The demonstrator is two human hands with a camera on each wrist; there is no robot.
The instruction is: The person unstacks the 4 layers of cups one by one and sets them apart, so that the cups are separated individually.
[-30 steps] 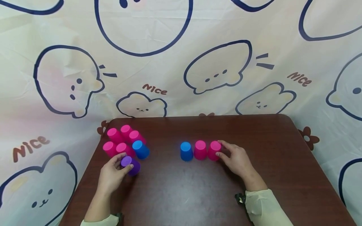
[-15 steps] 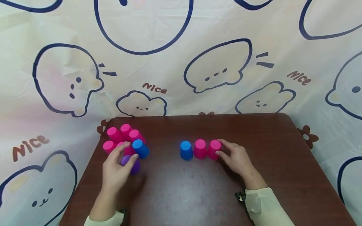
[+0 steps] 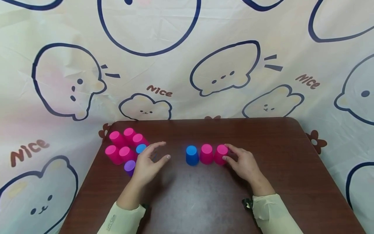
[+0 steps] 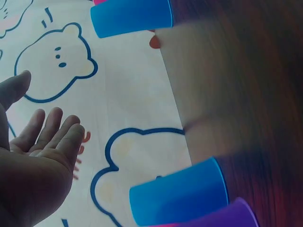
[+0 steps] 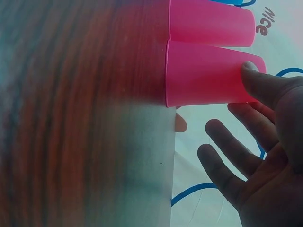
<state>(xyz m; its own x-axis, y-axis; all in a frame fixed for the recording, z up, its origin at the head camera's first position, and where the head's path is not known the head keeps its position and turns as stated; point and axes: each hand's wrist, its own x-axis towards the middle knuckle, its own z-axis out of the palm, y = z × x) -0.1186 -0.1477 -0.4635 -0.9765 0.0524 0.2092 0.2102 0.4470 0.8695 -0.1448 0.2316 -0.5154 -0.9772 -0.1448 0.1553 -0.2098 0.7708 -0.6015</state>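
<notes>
Three upside-down cups stand in a row in the head view: a blue cup (image 3: 192, 156), a middle pink cup (image 3: 206, 155) and a right-end pink cup (image 3: 220, 158). My right hand (image 3: 244, 165) pinches that end cup near its upturned base, thumb in front, while its other fingers stay spread in the right wrist view. My left hand (image 3: 147, 168) hovers between this row and the left cluster, holding nothing, fingers apart. Just left of it are a purple cup (image 3: 130, 167) and another blue cup (image 3: 141, 149), both partly hidden by the hand.
Several pink cups (image 3: 113, 152) stand upside down, close together, near the table's left edge. The brown table (image 3: 187, 201) ends at the back against a light cloth (image 3: 181, 78) printed with cartoon outlines.
My left hand has let go of the purple cup and moved right, past the blue cup beside the cluster. My right hand keeps its place on the end pink cup.
</notes>
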